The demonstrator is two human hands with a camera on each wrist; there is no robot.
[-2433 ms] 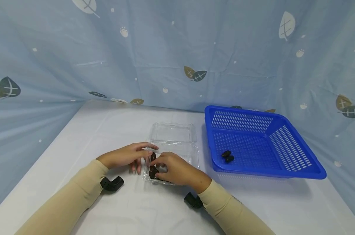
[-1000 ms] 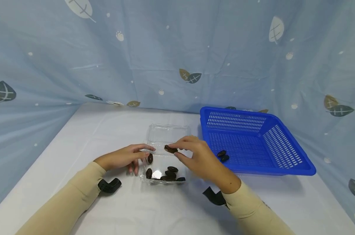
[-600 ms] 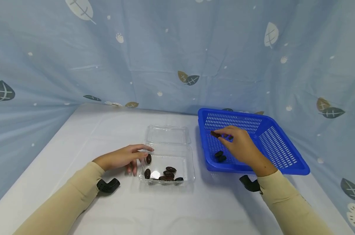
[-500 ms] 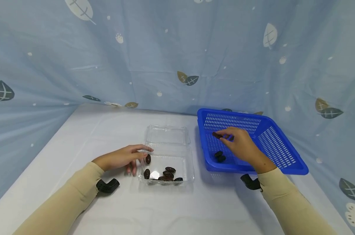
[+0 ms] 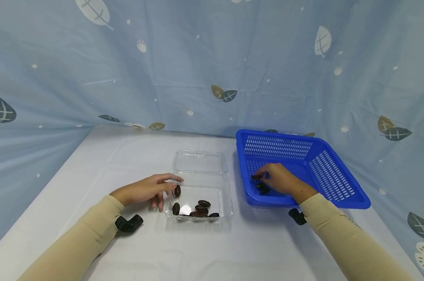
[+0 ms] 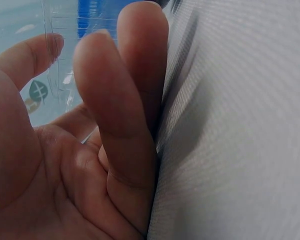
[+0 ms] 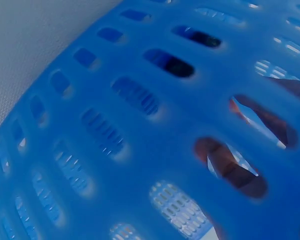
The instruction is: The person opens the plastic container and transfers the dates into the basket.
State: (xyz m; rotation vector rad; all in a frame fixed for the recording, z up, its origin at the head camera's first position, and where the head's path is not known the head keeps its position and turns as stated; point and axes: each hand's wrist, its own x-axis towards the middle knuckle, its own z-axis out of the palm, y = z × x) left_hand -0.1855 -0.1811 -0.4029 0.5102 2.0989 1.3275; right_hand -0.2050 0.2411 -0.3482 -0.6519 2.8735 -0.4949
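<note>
Creased cloth [image 5: 183, 58], left fingers [image 5: 169, 177] spread at plastic box [image 5: 197, 192], right fingers [image 5: 262, 170] pinching dark oval [image 5: 255, 177] in slotted basket [image 5: 244, 168]

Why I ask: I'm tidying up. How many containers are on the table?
2: the open clear clamshell, by the left hand, and the blue slotted basket, to its right.

The right hand [image 5: 277, 179] is lowering a dark date [image 5: 254, 177] into the blue plastic basket [image 5: 331, 171].
Compared with about two seconds ago, the hand is standing well apart from the clear clamshell container [image 5: 204, 190], and the dates [image 5: 201, 209] near its front edge are showing uncovered. Compared with half a second ago, the hand is sitting lower and nearer the basket's front, and the date at its fingertips is coming close to the two dates [image 5: 264, 189] lying there.
</note>
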